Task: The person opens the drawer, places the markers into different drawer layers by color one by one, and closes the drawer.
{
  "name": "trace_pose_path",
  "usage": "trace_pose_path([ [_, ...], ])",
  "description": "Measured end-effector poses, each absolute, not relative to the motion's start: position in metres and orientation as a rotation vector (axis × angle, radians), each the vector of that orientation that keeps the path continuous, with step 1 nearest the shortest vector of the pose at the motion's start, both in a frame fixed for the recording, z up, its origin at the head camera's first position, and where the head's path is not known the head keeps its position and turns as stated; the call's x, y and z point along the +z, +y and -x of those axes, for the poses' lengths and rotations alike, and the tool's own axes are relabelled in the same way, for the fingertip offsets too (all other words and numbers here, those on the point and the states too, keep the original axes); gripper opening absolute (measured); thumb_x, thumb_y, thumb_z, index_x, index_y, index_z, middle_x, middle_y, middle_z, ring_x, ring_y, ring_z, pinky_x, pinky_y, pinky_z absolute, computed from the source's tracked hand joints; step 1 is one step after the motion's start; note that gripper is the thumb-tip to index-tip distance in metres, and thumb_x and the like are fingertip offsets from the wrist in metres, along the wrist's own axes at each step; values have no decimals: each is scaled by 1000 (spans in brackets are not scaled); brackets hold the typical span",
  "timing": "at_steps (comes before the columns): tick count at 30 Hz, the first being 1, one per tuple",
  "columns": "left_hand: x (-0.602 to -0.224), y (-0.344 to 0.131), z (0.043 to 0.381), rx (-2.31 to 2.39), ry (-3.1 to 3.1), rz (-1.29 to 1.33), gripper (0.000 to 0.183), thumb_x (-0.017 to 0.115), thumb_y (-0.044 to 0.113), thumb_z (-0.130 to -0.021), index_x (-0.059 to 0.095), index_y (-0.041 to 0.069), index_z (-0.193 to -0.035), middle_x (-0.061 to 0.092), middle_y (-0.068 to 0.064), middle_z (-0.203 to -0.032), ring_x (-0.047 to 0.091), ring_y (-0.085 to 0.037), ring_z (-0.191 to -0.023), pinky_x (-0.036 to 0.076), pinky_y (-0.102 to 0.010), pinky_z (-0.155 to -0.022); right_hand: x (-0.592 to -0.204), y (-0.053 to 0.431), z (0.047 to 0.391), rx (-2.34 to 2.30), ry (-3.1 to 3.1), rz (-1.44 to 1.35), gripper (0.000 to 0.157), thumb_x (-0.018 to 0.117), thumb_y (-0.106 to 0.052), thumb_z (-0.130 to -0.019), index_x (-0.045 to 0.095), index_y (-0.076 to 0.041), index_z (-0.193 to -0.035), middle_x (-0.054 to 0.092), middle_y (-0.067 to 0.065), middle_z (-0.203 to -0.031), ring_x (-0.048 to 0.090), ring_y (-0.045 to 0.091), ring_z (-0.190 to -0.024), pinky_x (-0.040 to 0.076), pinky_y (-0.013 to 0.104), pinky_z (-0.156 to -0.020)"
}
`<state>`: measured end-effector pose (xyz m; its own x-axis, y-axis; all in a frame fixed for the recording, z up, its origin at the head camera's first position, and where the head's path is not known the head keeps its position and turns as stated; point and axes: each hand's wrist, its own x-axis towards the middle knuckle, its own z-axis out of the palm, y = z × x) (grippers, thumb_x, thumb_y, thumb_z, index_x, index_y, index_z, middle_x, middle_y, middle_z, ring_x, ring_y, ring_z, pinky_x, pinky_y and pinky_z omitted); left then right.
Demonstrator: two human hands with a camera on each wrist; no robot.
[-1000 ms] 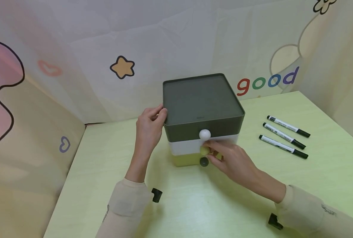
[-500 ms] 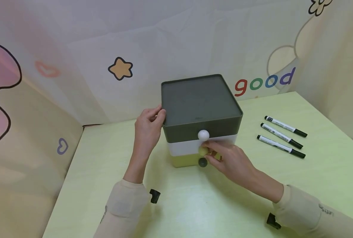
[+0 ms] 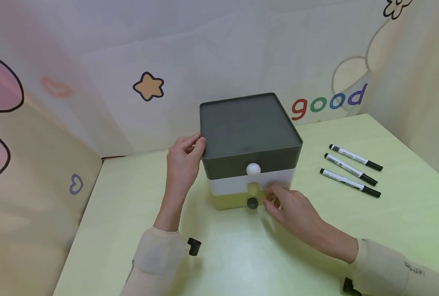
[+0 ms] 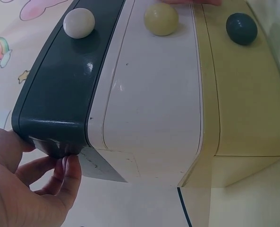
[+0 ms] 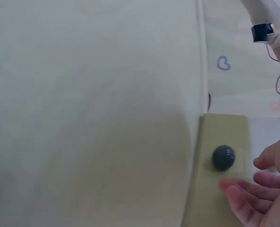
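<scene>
A small three-tier drawer box (image 3: 249, 123) stands on the table, dark green on top, white in the middle, yellow-green below. Its front carries a white knob (image 3: 253, 169), a yellow-green knob (image 3: 253, 188) and a dark knob (image 3: 252, 203). All the drawers look closed. My left hand (image 3: 183, 164) holds the top tier's left side, thumb at the upper rim; the left wrist view shows the fingertips (image 4: 72, 163) against its side wall. Just right of the lower two knobs is my right hand (image 3: 297, 211), fingers loosely bent, holding nothing. In the right wrist view it is apart from the dark knob (image 5: 223, 158).
Several markers, black and white (image 3: 348, 181), lie side by side on the table right of the box. A printed cloth (image 3: 226, 53) hangs close behind the box, and more cloth (image 3: 31, 197) borders the left side.
My right hand has let go of the yellow-green knob and drawn back a little to the right. My left hand stays on the box, which has not moved on the table.
</scene>
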<state>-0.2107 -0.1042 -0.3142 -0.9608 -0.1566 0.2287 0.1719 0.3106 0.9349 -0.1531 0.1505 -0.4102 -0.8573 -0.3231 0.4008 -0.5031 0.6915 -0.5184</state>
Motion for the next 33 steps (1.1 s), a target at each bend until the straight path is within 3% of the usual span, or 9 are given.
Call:
trace_pose_path([
  [20,-318,-106,210,-1710,-2295,5,38,64,26,-102,69,13,-137,66,-4,-119,69,-20,-104,52,-34,-86,-429,138,162,1010,-2630,-776,12,77,-4,-91,73,-6,-103,77,2,-97,75,15,-82,58,29,-67],
  [33,-315,-103,210,-1699,-2300,-14,38,64,25,-101,69,13,-137,66,-5,-119,69,-20,-105,53,-35,-88,-436,131,168,942,-2561,-797,14,83,-6,-86,74,-8,-96,76,-3,-89,74,11,-79,58,29,-69],
])
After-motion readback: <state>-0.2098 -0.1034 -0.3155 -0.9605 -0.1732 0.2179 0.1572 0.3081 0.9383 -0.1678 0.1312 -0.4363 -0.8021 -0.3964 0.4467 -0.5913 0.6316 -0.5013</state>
